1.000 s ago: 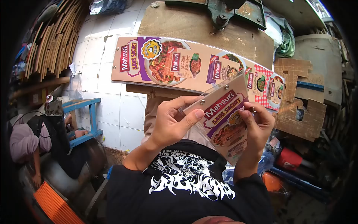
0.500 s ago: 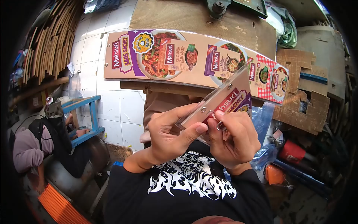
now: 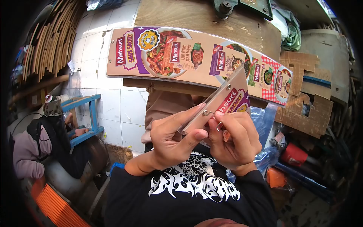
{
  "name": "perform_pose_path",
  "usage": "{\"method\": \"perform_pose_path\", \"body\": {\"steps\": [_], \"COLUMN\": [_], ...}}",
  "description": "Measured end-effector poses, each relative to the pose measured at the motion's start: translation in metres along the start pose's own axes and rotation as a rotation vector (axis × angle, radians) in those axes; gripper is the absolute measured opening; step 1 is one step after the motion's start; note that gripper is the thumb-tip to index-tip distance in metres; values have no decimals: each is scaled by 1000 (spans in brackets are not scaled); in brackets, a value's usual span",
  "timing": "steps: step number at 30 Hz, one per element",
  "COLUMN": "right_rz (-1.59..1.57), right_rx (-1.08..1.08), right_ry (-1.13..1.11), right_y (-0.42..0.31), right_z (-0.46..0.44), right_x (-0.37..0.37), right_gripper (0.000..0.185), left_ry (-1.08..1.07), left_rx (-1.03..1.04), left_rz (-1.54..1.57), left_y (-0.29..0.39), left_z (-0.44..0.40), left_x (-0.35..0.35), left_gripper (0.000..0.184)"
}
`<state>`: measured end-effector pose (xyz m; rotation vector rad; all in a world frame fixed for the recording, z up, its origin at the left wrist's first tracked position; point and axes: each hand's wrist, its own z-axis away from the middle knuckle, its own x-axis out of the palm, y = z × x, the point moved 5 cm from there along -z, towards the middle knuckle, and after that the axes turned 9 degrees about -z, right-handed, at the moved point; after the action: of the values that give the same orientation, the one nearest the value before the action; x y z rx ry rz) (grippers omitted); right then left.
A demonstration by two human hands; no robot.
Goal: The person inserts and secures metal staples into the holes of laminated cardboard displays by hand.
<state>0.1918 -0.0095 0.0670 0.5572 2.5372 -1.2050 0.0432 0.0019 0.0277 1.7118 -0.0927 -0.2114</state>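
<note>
My left hand point(image 3: 170, 132) grips the end of a printed sign board point(image 3: 217, 101), which is raised and tilted edge-on in front of my chest. The board has a clear covering and metal eyelets along its short end. Thumb and fingers of my right hand point(image 3: 238, 142) pinch a small bent wire hook point(image 3: 219, 126), one end of which reaches the lower eyelet point(image 3: 205, 112). Whether the wire passes fully through the eyelet I cannot tell. Beyond the hands, a long printed sign point(image 3: 202, 75) with matching artwork lies flat, apparently on top of others.
A wooden table point(image 3: 170, 15) carries the flat sign and a green metal tool point(image 3: 225, 8). Torn cardboard point(image 3: 317, 113) lies at the right, and blue plastic point(image 3: 261, 117) hangs below it. At the left are a blue frame point(image 3: 92, 113) and a seated person point(image 3: 30, 151).
The raised board and both hands have shifted slightly left. More of the wire now shows beside the lower eyelet. The flat sign lies as before, with a slight change of view.
</note>
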Motion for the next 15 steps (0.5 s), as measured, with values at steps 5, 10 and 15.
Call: {"method": "perform_pose_path", "body": {"steps": [5,10,15], "right_rz": [-54,-40,-19], "right_rx": [-12,-25,-104], "right_ry": [-28,-47,-58], "right_y": [1,0,-1], "right_z": [3,6,14], "right_x": [10,24,44], "right_gripper": [27,28,30], "left_ry": [42,105,190], "left_rx": [-70,-65,-142], "left_rz": [-54,-54,-103], "left_y": [0,-6,-24], "left_z": [9,18,39], "left_x": [-7,-15,-22], "left_gripper": [55,46,42]}}
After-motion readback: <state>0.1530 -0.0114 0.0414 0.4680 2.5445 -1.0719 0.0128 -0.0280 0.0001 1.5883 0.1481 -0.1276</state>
